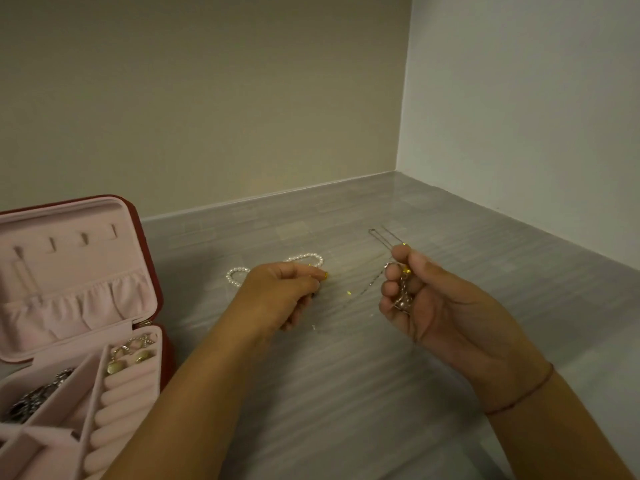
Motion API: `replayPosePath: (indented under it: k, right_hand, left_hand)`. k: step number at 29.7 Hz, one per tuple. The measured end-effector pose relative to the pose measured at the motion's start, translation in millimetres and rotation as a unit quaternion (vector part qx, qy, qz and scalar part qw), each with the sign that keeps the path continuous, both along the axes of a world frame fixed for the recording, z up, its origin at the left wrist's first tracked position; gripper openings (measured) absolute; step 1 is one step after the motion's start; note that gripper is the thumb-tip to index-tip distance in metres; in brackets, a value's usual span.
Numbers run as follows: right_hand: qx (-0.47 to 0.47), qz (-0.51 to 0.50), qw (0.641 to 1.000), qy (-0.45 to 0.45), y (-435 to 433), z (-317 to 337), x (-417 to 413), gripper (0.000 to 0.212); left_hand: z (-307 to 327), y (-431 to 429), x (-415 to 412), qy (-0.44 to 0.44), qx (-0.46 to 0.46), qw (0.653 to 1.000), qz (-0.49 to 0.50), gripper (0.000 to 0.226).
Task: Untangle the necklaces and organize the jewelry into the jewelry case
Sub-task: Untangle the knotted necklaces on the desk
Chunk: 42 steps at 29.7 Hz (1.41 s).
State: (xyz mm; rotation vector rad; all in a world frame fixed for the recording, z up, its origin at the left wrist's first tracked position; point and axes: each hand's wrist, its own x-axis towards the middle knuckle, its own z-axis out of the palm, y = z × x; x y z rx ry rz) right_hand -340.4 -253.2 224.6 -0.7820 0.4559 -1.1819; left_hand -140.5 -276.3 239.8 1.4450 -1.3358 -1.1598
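Note:
My left hand (280, 294) is curled above the grey counter and pinches one end of a thin silver chain (360, 292) between thumb and fingertips. The chain sags across to my right hand (415, 299), whose curled fingers hold a bunched clump of chain and charms (403, 294). A thin loop of chain (382, 237) sticks up and back from that fist. Behind my left hand lies a white pearl strand (308, 259) on the counter, partly hidden by the hand. The open jewelry case (145, 271), red outside and pink inside, stands at the left.
In the case, gold earrings (128, 362) sit above the ring rolls (121, 403), and a dark chain pile (38, 400) fills a left compartment. Walls close off the counter (346, 393) at the back and right.

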Motion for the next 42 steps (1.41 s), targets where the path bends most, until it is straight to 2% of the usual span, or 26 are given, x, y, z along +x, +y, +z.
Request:
replayPosePath:
  k: [2,6,8,10,12,14,20,23,26,29,32,35,37,42]
  right_hand:
    - [-0.003,-0.021,0.998,0.056,2.1,2.9,4.3,0.016]
    - [-0.042,-0.096,0.97,0.219,4.5,5.4,11.5,0.023]
    - [-0.07,-0.129,0.945,0.291,5.7,6.2,14.7,0.029]
    - [-0.089,-0.16,0.928,0.324,5.2,6.0,17.1,0.024]
    - [-0.094,-0.176,0.93,0.308,4.3,6.6,19.5,0.018]
    - [-0.089,-0.18,0.932,0.3,3.6,6.2,20.9,0.02]
    - [-0.077,-0.154,0.938,0.301,2.3,2.8,22.4,0.03]
    - [-0.082,-0.153,0.937,0.304,3.7,4.2,23.1,0.025]
    - [-0.087,-0.17,0.937,0.291,3.1,3.9,20.2,0.022]
    - [-0.066,-0.174,0.955,0.229,2.7,4.7,18.0,0.021]
    - [-0.051,-0.179,0.964,0.188,2.2,5.4,16.3,0.019]
    - [-0.05,-0.194,0.961,0.189,1.7,5.8,15.2,0.018]
    - [-0.053,-0.199,0.96,0.188,1.3,6.4,15.1,0.017]
    - [-0.061,-0.185,0.969,0.154,0.7,9.8,16.4,0.015]
  left_hand:
    - [-4.1,-0.3,-1.7,-0.043,-0.028,0.999,-0.005,0.017]
    - [-7.3,0.5,-4.9,-0.094,-0.085,0.992,-0.023,0.022]
    - [-3.6,4.3,-7.5,-0.062,-0.089,0.992,-0.07,0.02]
    - [0.6,10.4,-13.9,0.019,-0.062,0.987,-0.145,0.021]
    - [-0.1,13.9,-20.4,0.074,-0.047,0.979,-0.182,0.027]
    - [-4.2,14.0,-24.8,0.085,-0.059,0.978,-0.181,0.032]
    - [-6.0,14.6,-27.9,0.076,-0.058,0.981,-0.169,0.021]
    - [-4.0,16.7,-28.9,0.058,-0.057,0.984,-0.156,0.014]
    - [-1.7,16.6,-27.5,0.024,-0.058,0.988,-0.142,0.022]
    - [-0.1,15.8,-25.2,0.01,-0.053,0.99,-0.127,0.032]
    - [2.1,13.8,-23.8,0.071,-0.042,0.989,-0.123,0.039]
    - [3.6,13.5,-24.1,0.186,-0.005,0.972,-0.143,0.022]
    - [2.4,13.3,-23.6,0.241,0.013,0.958,-0.156,0.02]
    - [5.5,15.5,-22.7,0.208,0.027,0.961,-0.183,0.035]
